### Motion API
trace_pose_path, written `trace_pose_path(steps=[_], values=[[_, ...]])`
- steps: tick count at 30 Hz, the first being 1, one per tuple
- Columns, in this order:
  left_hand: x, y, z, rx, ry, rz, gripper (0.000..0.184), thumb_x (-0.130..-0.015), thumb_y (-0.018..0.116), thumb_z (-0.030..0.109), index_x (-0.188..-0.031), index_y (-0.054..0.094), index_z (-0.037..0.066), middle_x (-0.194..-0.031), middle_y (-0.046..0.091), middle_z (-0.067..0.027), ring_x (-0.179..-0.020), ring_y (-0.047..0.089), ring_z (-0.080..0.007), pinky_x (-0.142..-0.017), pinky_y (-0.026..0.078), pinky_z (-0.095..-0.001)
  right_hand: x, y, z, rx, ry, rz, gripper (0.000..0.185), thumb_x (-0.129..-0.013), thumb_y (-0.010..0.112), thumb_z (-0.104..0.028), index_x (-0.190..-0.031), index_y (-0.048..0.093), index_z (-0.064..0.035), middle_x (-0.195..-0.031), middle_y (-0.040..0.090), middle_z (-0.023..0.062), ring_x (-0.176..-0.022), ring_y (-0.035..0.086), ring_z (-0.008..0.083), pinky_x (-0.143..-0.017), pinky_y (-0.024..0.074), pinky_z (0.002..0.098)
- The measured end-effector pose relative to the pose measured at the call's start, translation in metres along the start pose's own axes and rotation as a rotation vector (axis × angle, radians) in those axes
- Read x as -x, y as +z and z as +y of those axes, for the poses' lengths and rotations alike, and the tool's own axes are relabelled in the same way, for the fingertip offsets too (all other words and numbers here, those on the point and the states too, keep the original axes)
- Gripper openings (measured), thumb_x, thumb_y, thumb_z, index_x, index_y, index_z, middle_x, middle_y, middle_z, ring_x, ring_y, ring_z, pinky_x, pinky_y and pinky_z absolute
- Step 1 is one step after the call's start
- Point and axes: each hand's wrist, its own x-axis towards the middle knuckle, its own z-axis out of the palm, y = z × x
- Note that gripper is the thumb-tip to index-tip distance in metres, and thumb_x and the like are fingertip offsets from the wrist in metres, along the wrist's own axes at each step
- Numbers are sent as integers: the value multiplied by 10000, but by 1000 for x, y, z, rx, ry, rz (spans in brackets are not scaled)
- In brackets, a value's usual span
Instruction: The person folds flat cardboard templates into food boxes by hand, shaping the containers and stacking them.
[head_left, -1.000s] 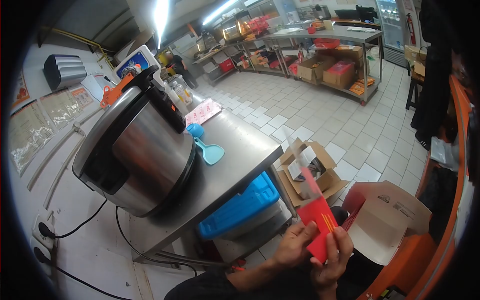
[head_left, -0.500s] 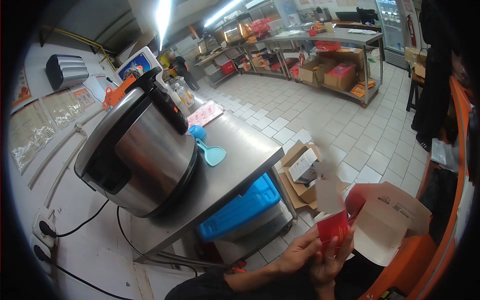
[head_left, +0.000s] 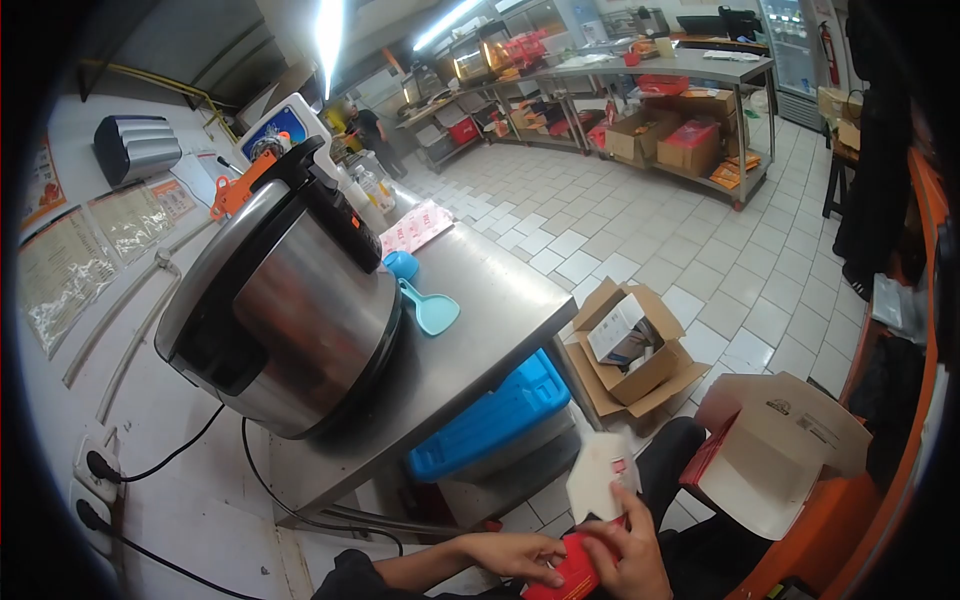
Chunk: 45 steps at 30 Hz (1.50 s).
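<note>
Low in the view, my left hand (head_left: 528,558) and my right hand (head_left: 637,562) are closed on a red paperboard piece (head_left: 572,575) with small yellow print. A cream flap (head_left: 598,478) with a small red mark stands up from between the fingers of my right hand. Whether it is one piece with the red board I cannot tell. To the right of my hands, an open cardboard carton (head_left: 760,485) with pale inner walls has red pieces at its left side.
A steel table (head_left: 500,300) at the left bears a large rice cooker (head_left: 300,310) and a light-blue rice paddle (head_left: 436,313). Beneath is a blue-lidded bin (head_left: 500,410). An open brown box (head_left: 640,385) stands on the tiled floor. A person (head_left: 368,130) stands far back.
Both hands have moved down and left with the red paperboard. The pale flap, blurred before, is clearer and lower. The camera view has shifted slightly.
</note>
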Motion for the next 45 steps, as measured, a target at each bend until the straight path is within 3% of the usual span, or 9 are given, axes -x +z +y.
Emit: trace_pose_path(steps=[11, 19, 23, 27, 31, 34, 37, 42, 45], values=[[-11, -4, -14, 375, 70, -229, 450, -958, 652, 268, -1290, 513, -1, -1002, 660, 7, -868, 600, -56, -772, 489, -228, -9, -17, -9, -156, -23, 38, 242, -786, 730, 29, -1018, 670, -2, -1342, 494, 258, -1161, 570, 401, -949, 485, 400], [0, 5, -6, -69, 230, 118, 330, -905, 714, 189, -1170, 636, 8, -1084, 656, -77, -922, 609, -126, -789, 505, -272, -5, -24, -1, -242, -249, -346, 310, -787, 769, -65, -1085, 691, -44, -1439, 439, 221, -1326, 433, 416, -1102, 341, 471], [34, -1, 2, -87, 376, 532, 338, -915, 712, 237, -1140, 648, -7, -988, 687, -62, -876, 612, -119, -766, 507, -286, 18, -17, 25, -30, 35, 541, 410, -968, 529, -248, -1302, 546, -11, -1531, 316, 241, -1370, 400, 348, -1123, 300, 436], [31, -1, -41, 294, 319, 655, 328, -919, 696, 210, -1159, 639, -5, -996, 686, -59, -894, 617, -121, -774, 509, -286, 2, -27, 5, 24, 157, 839, 489, -965, 538, -273, -1368, 483, -3, -1499, 354, 237, -1351, 418, 337, -1127, 287, 430], [21, 3, -57, 480, 285, 752, 320, -924, 680, 183, -1178, 629, -4, -1005, 685, -57, -912, 622, -124, -783, 511, -285, -1, -31, -10, -374, -19, 901, 893, -870, 714, -429, -1513, 238, -32, -1487, 358, 245, -1314, 450, 315, -1118, 327, 429], [16, -2, -58, 543, 289, 818, 316, -927, 668, 163, -1192, 622, -3, -1011, 685, -55, -926, 626, -125, -789, 513, -285, 3, -27, -15, -883, 8, 531, 1593, -412, 952, -484, -1555, -99, -129, -1546, 224, 235, -1230, 529, 332, -1017, 457, 459], [11, -4, -60, 566, 296, 868, 314, -931, 656, 142, -1206, 614, -2, -1017, 684, -53, -940, 629, -127, -796, 514, -284, -14, -25, -44, -1239, -33, 675, 1574, -442, 961, -470, -1556, -103, -146, -1574, 122, 223, -1225, 530, 324, -1012, 458, 487], [11, -12, -69, 561, 298, 912, 314, -936, 636, 109, -1229, 602, 0, -1028, 683, -50, -962, 636, -130, -807, 517, -283, 0, -23, 5, -1415, -248, 338, 1225, -744, 832, -34, -1552, -84, -117, -940, 678, 209, -834, 680, 264, -715, 531, 443], [14, -15, -72, 546, 281, 913, 317, -940, 624, 88, -1243, 595, 1, -1034, 683, -48, -976, 639, -131, -813, 518, -283, 4, -12, 0, -1313, -104, 373, 1124, -709, 841, 6, -1538, 86, -65, -1065, 660, 201, -928, 666, 257, -796, 529, 433]])
